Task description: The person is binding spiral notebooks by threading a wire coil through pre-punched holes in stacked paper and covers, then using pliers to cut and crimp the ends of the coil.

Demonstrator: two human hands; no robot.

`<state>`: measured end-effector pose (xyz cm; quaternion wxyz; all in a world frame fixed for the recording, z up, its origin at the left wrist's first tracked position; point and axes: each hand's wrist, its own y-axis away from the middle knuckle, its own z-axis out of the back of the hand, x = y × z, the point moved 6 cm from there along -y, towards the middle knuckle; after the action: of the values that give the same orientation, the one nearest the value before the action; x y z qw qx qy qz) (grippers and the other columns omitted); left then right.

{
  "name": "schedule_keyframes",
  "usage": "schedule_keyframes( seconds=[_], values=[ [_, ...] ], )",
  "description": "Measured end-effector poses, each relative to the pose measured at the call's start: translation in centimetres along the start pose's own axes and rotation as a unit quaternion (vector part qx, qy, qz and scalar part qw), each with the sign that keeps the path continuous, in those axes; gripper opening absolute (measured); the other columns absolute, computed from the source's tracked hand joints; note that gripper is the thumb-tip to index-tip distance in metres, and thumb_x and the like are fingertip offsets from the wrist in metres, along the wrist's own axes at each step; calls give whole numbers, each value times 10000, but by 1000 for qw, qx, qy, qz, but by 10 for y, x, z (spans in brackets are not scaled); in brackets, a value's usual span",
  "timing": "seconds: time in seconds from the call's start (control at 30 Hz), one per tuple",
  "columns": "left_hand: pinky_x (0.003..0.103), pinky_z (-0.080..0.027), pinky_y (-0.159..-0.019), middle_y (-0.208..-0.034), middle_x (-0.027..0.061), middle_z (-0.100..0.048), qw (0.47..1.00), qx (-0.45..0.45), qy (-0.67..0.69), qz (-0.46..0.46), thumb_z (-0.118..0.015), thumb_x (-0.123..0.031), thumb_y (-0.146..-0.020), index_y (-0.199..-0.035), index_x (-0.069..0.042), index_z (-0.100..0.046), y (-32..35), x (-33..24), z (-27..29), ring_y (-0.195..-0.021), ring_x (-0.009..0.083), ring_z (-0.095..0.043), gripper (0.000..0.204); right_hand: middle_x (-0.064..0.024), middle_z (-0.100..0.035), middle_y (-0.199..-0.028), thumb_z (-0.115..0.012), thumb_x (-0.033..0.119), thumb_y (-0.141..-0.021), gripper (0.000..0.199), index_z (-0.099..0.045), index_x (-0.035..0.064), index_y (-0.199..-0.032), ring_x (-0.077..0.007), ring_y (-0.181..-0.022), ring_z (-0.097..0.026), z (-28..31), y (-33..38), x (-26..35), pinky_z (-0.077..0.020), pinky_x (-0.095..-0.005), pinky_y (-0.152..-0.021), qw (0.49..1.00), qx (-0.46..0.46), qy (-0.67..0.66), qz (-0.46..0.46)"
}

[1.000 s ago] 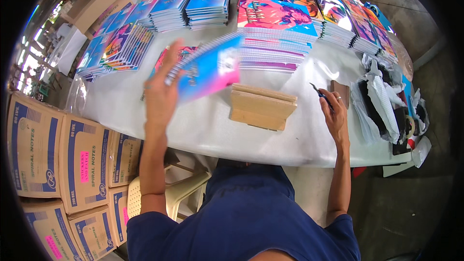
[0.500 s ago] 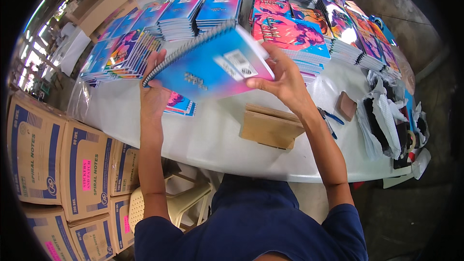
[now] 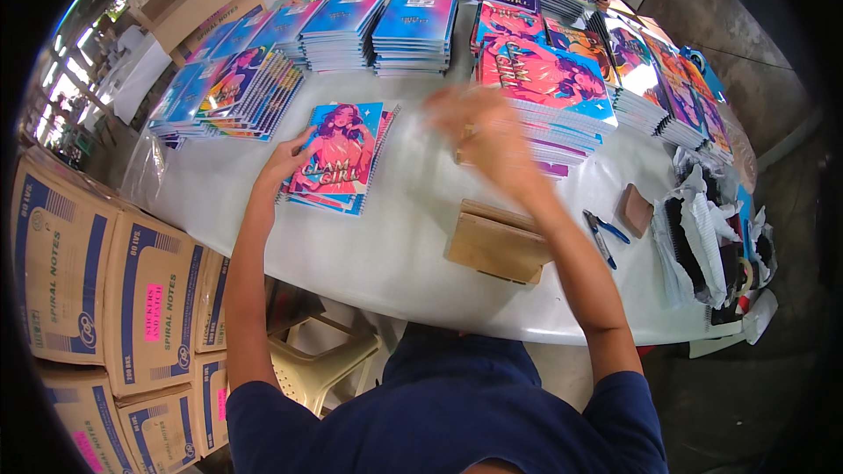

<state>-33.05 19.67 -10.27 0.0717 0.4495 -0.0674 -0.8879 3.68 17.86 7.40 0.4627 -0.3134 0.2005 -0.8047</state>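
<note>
Nearest you on the white table (image 3: 395, 254), a tan wooden block (image 3: 496, 243) sat beside blue-handled pliers (image 3: 602, 235), and your left hand (image 3: 285, 161) lay flat with its fingers spread on the near edge of a small stack of spiral notebooks (image 3: 338, 158) with a pink-and-blue illustrated cover. Just beyond the block, your right hand (image 3: 479, 127) hung over the table holding nothing, fingers apparently loose, though blur hid how far apart. Farther back, more notebook stacks (image 3: 413, 26) lay in rows.
</note>
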Motion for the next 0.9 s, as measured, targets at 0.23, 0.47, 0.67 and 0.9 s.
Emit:
schedule_keyframes(
  seconds=[0.23, 0.47, 0.67, 0.9],
  values=[
    [526, -259, -1122, -1544, 172, -295, 952, -191, -213, -108, -634, -192, -887, -1419, -329, -458, -26, 6, 11, -1393, 494, -248, 577, -195, -680, -901, -810, 489, -686, 554, -656, 14, -924, -317, -833, -665, 151, 84, -195, -502, -422, -693, 846, -46, 226, -480],
    [501, -232, -1137, -1541, 138, -322, 914, -240, -89, -315, -678, -131, -848, -1412, -281, -476, 1, -160, -58, -1426, 444, -214, 617, -159, -690, -765, -809, 441, -699, 458, -660, 14, -771, -298, -687, -658, 164, 90, -212, -477, -412, -624, 862, -106, 216, -446],
    [431, -248, -1139, -1529, 210, -307, 898, -184, 86, -391, -697, -191, -866, -1454, -132, -404, 26, -270, -111, -1440, 403, -205, 659, -73, -599, -672, -816, 303, -727, 347, -662, 4, -812, -185, -610, -541, 173, 85, -188, -413, -342, -563, 897, -227, 86, -370],
    [366, -278, -1127, -1447, 205, -433, 875, -56, 394, -277, -689, -287, -899, -1466, 8, -323, 22, -312, -132, -1387, 250, -363, 737, 35, -534, -687, -778, 153, -791, 183, -652, 21, -800, -40, -611, -407, 176, 105, -90, -291, -216, -549, 877, -344, -160, -295]
  ],
)
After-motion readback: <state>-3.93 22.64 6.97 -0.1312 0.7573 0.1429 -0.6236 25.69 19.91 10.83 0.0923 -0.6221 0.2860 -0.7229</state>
